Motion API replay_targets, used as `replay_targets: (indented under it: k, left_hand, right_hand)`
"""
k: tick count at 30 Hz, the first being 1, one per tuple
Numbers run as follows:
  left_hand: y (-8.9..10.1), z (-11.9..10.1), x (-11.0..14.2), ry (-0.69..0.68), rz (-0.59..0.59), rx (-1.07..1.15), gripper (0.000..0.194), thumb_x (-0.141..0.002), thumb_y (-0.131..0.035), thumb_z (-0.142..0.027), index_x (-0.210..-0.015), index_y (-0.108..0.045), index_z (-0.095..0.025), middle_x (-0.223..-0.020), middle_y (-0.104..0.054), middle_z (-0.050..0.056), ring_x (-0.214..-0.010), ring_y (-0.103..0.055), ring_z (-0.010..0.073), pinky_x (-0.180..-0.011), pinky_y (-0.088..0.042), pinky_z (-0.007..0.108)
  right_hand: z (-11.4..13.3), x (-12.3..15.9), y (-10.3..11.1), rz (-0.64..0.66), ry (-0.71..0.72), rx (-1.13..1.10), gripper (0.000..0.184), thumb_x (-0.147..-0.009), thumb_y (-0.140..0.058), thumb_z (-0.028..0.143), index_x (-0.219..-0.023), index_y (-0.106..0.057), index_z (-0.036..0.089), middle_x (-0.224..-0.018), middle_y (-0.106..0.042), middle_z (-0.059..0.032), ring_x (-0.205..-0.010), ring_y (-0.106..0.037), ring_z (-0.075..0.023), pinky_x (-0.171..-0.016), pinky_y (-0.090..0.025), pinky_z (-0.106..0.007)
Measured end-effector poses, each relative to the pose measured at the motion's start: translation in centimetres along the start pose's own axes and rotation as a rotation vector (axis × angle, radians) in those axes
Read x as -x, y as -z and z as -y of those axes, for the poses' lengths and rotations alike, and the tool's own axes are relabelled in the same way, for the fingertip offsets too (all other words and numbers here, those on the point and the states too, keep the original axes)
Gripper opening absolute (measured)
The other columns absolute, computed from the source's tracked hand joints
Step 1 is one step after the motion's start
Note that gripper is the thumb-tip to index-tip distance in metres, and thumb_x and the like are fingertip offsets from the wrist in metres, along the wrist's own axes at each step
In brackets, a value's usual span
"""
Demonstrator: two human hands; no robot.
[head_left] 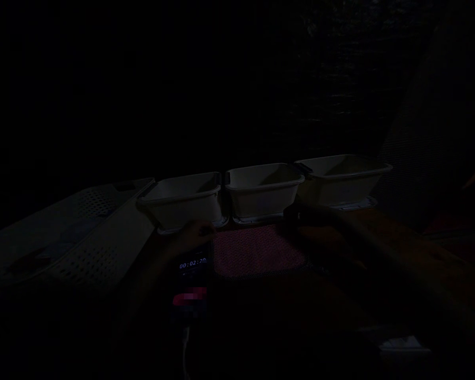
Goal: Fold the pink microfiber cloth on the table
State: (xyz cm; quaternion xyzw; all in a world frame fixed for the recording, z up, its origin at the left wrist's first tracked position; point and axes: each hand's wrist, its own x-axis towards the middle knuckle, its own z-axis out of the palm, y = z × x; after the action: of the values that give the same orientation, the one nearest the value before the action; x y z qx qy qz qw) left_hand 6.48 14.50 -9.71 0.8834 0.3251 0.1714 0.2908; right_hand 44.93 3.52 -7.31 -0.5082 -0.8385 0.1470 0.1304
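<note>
A pink textured cloth (257, 250) with a dark edge lies spread on the table in front of the middle tub (263, 198). My left hand (198, 230) is at its far left corner, fingers curled and closed on the edge. At the far right corner, my right hand (301, 215) shows mostly as a dark outline. Its fingers look pinched at the cloth's edge, just below the tub. The light is very dim, so finger detail is hard to make out.
A left tub (182, 208) and a right tub (344, 184) flank the middle one. A perforated white basket (138, 227) stands at left, with indistinct things inside. A lit phone (192, 274) with a timer and a white cable (185, 343) lies nearer. A pale object (404, 343) sits lower right.
</note>
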Motion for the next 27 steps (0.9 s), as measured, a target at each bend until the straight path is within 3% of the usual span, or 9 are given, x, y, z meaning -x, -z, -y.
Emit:
replay_targets:
  k: [3, 8, 16, 27]
  left_hand:
    - [0.2, -0.1, -0.1, -0.003, -0.026, 0.008, 0.026, -0.080, -0.057, -0.039, -0.089, -0.064, -0.016, -0.091, -0.069, 0.005, -0.084, -0.063, 0.0199, -0.075, -0.049, 0.031]
    - [0.1, -0.2, -0.2, -0.031, -0.080, 0.007, 0.024, -0.081, -0.057, -0.037, -0.093, -0.065, -0.018, -0.096, -0.069, 0.005, -0.088, -0.063, 0.0198, -0.078, -0.049, 0.032]
    - [0.2, -0.1, -0.1, -0.019, -0.066, 0.062, 0.031, -0.079, -0.062, -0.041, -0.097, -0.067, -0.016, -0.101, -0.069, 0.008, -0.091, -0.064, 0.0214, -0.082, -0.049, 0.035]
    - [0.4, 0.4, -0.1, 0.004, -0.108, 0.055, 0.030, -0.077, -0.062, -0.042, -0.095, -0.067, -0.018, -0.098, -0.070, 0.006, -0.090, -0.064, 0.0219, -0.081, -0.049, 0.035]
  right_hand:
    - [-0.5, 0.1, 0.3, 0.025, 0.052, -0.017, 0.009, -0.080, -0.057, 0.019, -0.081, -0.063, 0.012, -0.082, -0.064, -0.0056, -0.073, -0.058, -0.0135, -0.071, -0.046, -0.028]
    - [-1.3, 0.2, 0.3, 0.010, 0.065, -0.103, 0.019, -0.083, -0.049, 0.023, -0.085, -0.065, 0.013, -0.092, -0.066, -0.0119, -0.079, -0.060, -0.0157, -0.073, -0.047, -0.028]
    - [-1.2, 0.4, 0.8, -0.026, 0.029, -0.103, 0.018, -0.080, -0.051, 0.022, -0.085, -0.066, 0.014, -0.091, -0.067, -0.0099, -0.080, -0.061, -0.0175, -0.075, -0.048, -0.031]
    - [-3.0, 0.3, 0.6, -0.054, 0.032, -0.058, 0.017, -0.080, -0.054, 0.023, -0.084, -0.067, 0.013, -0.088, -0.068, -0.0104, -0.078, -0.062, -0.0178, -0.070, -0.047, -0.029]
